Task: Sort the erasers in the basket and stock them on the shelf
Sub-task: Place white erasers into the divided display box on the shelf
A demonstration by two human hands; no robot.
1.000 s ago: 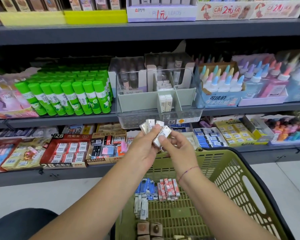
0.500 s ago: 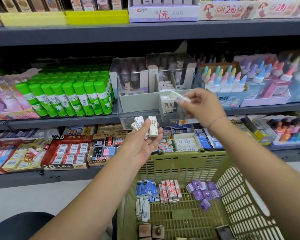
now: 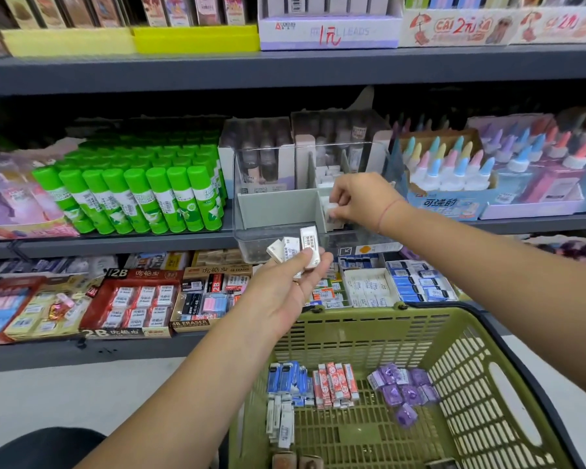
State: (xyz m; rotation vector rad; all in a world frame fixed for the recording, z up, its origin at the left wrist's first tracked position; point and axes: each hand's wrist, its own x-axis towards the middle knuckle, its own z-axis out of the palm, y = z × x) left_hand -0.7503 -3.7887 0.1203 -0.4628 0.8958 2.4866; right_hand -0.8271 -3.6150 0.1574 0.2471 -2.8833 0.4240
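My left hand [image 3: 290, 282] is held palm up in front of the shelf and grips a fan of white erasers [image 3: 298, 247]. My right hand [image 3: 356, 199] reaches into the clear divided organizer [image 3: 268, 211] on the middle shelf and pinches one white eraser [image 3: 330, 208], lowering it among other white erasers in the right compartment. Below, the green basket [image 3: 471, 384] holds blue erasers [image 3: 286, 377], red erasers [image 3: 335, 382], purple erasers [image 3: 403, 389] and white erasers [image 3: 281, 421].
Green glue sticks [image 3: 142, 194] stand left of the organizer, pastel glue bottles [image 3: 454, 167] to its right. Boxes of 2B and 4B erasers [image 3: 132, 302] fill the lower shelf. The top shelf [image 3: 285, 66] overhangs the organizer.
My right hand took one white eraser from the fan in my left hand and carried it up and right into the organizer's compartment. My left hand stayed roughly in place.
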